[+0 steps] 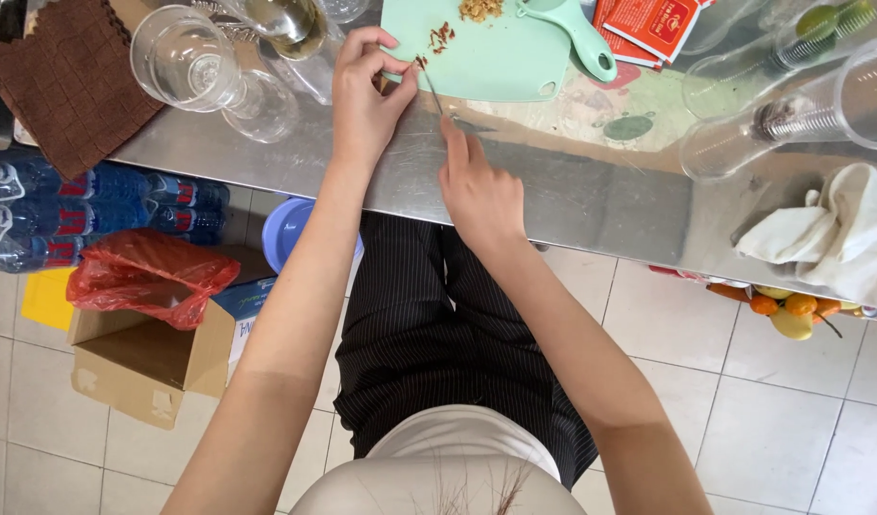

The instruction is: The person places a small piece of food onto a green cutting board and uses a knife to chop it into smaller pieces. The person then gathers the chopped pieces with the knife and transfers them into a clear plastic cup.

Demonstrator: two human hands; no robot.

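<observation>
My left hand (367, 95) pinches a small red piece, perhaps chilli (421, 62), at the near edge of a mint-green cutting board (500, 57). In my right hand (478, 186) is a thin knife (433, 89); its blade points up towards that piece, the index finger lying along it. On the board lie a few red bits (442, 36) and a small pile of chopped pale food (480, 9). The board rests on a steel counter (572, 191).
Clear glasses (185, 59) lie on their sides left of the board, tall plastic cups (801, 110) at right. A brown cloth (71, 81), white cloth (829, 234), red packets (653, 24), bottled water (76, 205), a cardboard box with red bag (147, 277), and fruit (791, 310) surround me.
</observation>
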